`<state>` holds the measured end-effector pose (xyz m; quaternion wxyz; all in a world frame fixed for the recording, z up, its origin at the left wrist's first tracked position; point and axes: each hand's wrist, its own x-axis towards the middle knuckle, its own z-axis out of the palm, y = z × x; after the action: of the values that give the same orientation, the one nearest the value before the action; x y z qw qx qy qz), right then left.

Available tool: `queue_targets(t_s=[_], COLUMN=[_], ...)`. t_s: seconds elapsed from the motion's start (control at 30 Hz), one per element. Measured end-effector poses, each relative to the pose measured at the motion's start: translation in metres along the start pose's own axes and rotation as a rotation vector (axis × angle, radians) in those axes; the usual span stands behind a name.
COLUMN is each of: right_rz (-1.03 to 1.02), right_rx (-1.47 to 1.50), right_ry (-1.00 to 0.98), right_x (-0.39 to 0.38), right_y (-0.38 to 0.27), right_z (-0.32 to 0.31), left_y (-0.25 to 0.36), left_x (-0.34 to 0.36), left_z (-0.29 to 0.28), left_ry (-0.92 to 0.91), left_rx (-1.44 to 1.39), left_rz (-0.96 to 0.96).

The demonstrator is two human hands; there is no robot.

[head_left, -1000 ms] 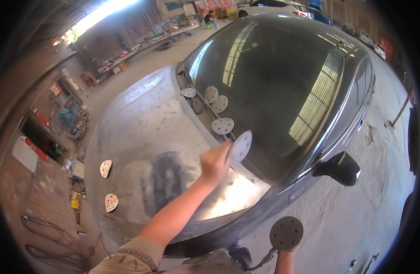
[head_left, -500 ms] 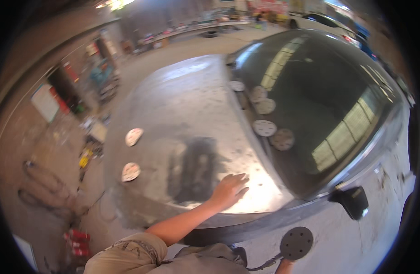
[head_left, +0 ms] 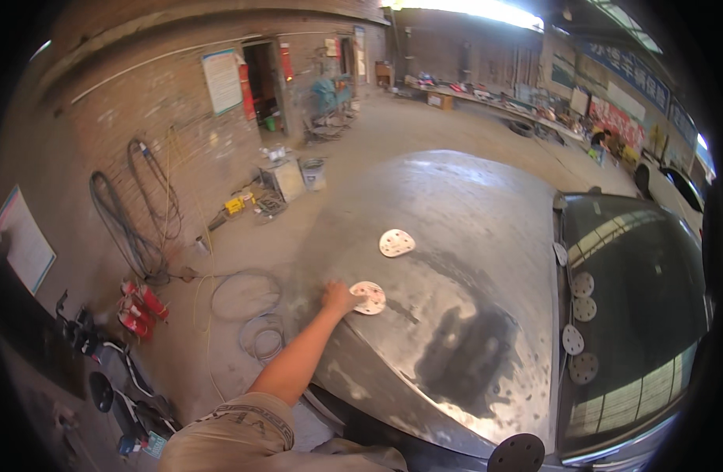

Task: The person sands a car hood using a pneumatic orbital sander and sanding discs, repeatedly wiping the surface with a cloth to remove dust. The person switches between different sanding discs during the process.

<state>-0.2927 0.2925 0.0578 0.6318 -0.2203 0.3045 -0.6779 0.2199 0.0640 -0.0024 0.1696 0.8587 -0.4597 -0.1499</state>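
My left hand (head_left: 340, 297) reaches out to the front edge of a grey, bare-sanded car hood (head_left: 487, 236). Its fingers close on the edge of a round pale sanding disc (head_left: 369, 299) with holes in it, which lies on the hood. A second sanding disc (head_left: 397, 243), slightly curled, rests just beyond. At the bottom edge shows the dark round pad of a sander (head_left: 516, 454), holes facing up; my right hand is out of the picture. A dark smooth patch (head_left: 465, 354) marks the hood's near middle.
Several more discs (head_left: 573, 340) lie along the base of the windshield (head_left: 636, 307). Left of the car, a hose coil (head_left: 263, 338) lies on the floor, with red fire extinguishers (head_left: 141, 307) and a parked scooter (head_left: 117, 377). A bucket (head_left: 313, 174) stands by the brick wall.
My left hand has moved from the hood's windshield side to the disc at its front edge and closed on it. The view has swung left, and my right hand has left it.
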Motion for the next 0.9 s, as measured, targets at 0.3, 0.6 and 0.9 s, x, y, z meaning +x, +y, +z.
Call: queue_targets(t_s=[0.3, 0.6, 0.9], right_rz=[0.06, 0.071, 0.055], right_rx=[-0.075, -0.068, -0.016], right_ry=[-0.069, -0.113, -0.227], right_x=[0.006, -0.009, -0.033], right_y=[0.025, 0.025, 0.005], right_z=[0.06, 0.066, 0.038], left_y=[0.028, -0.005, 0.111], left_x=[-0.028, 0.006, -0.222], left_z=[-0.001, 0.019, -0.055], left_ry=[-0.002, 0.028, 0.308], left_rx=[-0.172, -0.391, -0.653], left_rz=[-0.003, 0.088, 1.167])
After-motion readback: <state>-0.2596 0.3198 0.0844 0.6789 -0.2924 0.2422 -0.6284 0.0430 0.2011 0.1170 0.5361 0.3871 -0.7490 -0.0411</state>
